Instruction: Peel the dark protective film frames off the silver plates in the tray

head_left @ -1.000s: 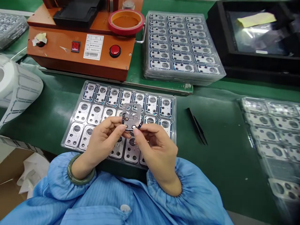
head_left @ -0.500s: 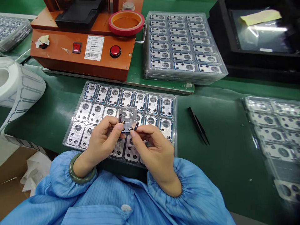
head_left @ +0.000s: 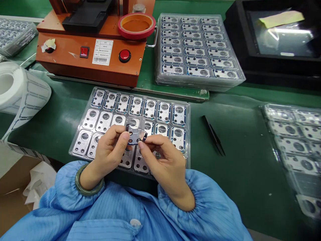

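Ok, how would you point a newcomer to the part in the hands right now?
Start at the orange machine, then drop to the clear tray of metal plates on the green mat in front of it. Over the tray's middle, the left hand and right hand pinch a small square piece with dark round holes; unlike its neighbours, it is off the tray.

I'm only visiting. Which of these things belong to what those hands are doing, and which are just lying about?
In hand:
a small translucent plate, pinched by the left hand and right hand
the open tray of metal plates beneath them

Lying about:
tweezers
stacked trays
orange machine
roll of label film
cardboard box
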Demonstrator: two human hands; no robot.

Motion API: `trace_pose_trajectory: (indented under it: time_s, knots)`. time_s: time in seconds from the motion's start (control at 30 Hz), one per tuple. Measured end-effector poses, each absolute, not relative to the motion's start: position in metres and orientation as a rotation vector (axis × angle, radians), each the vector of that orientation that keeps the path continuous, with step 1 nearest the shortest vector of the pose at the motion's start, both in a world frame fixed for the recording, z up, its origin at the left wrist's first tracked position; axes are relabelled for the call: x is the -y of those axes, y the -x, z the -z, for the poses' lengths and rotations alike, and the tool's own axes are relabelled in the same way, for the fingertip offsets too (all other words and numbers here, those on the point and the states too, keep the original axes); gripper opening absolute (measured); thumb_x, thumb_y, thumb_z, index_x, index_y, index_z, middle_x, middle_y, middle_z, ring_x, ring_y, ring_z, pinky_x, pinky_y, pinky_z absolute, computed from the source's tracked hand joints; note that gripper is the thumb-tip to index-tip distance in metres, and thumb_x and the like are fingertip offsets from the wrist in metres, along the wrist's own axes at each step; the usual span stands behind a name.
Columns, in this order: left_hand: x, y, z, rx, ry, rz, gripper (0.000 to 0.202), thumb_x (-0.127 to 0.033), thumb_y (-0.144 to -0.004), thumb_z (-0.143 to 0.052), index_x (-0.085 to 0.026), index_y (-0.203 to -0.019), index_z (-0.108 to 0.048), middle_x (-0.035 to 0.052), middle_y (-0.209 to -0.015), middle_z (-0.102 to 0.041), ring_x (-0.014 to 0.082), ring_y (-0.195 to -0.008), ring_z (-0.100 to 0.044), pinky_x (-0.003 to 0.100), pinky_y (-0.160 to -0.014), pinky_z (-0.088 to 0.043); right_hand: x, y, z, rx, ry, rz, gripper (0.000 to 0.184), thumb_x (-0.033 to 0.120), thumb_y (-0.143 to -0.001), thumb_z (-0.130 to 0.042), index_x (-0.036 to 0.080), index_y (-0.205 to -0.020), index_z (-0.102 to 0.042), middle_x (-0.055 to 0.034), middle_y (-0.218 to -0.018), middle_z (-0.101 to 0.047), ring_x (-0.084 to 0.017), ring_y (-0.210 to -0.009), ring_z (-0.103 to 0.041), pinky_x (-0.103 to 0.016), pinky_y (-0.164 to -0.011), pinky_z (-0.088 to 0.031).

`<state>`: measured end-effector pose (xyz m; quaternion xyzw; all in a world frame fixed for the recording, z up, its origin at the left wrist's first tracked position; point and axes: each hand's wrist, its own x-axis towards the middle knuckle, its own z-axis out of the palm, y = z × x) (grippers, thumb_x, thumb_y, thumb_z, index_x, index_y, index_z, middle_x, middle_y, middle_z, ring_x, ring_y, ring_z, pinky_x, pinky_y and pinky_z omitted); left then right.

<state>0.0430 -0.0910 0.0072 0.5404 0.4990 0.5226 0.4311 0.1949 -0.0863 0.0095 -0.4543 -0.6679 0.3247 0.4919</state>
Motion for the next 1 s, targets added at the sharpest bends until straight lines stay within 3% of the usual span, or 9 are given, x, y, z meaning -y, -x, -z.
trace_pose_trajectory:
  time_s: [0.27, 0.47, 0.67, 1.0]
  knots:
    - [0.0877, -0.0416, -0.0076, -1.275, -1.532, -1.401, 0.012, -0.025, -0.091, -0.053, -0.02, -0.08, -0.055, -0.0049, -0.063, -0.049, 0.0058, -0.052, -0.046, 0.016, -0.05, -0.041, 0.0873, -0.1948, -0.0091, 1.656, 1.088, -0.795, 0.015, 0.008, -0.083, -0.061, 0.022, -0.087, -0.056, 0.0033, -0.075, -0.06, -0.007, -0.06, -0.056, -0.021, -0.056, -0.05]
    - [0.0888, -0.0425, -0.007, -1.352, -1.477, -1.451, 0.011, -0.027, -0.091, -0.052, -0.02, -0.086, -0.058, -0.0004, -0.078, -0.064, 0.0092, -0.067, -0.057, 0.02, -0.063, -0.046, 0.0882, -0.1945, -0.0109, 1.684, 1.079, -0.822, 0.013, 0.01, -0.082, -0.061, 0.021, -0.086, -0.056, 0.0022, -0.075, -0.061, -0.009, -0.059, -0.056, -0.022, -0.055, -0.051]
    - [0.0902, -0.0416, -0.0049, -1.335, -1.432, -1.491, 0.014, -0.027, -0.09, -0.054, -0.019, -0.079, -0.057, -0.0026, -0.068, -0.058, 0.0074, -0.056, -0.051, 0.018, -0.053, -0.042, 0.089, -0.1934, -0.0112, 1.695, 1.064, -0.812, 0.015, 0.009, -0.082, -0.061, 0.022, -0.088, -0.056, 0.0034, -0.073, -0.06, -0.008, -0.058, -0.056, -0.021, -0.054, -0.05]
    - [0.0894, -0.0421, -0.0059, -1.404, -1.471, -1.527, 0.016, -0.027, -0.092, -0.05, -0.019, -0.084, -0.06, -0.0011, -0.074, -0.063, 0.0079, -0.062, -0.056, 0.019, -0.056, -0.045, 0.0895, -0.1929, -0.0099, 1.72, 1.056, -0.849, 0.012, 0.011, -0.082, -0.061, 0.021, -0.087, -0.056, 0.0029, -0.074, -0.06, -0.008, -0.059, -0.057, -0.022, -0.055, -0.05]
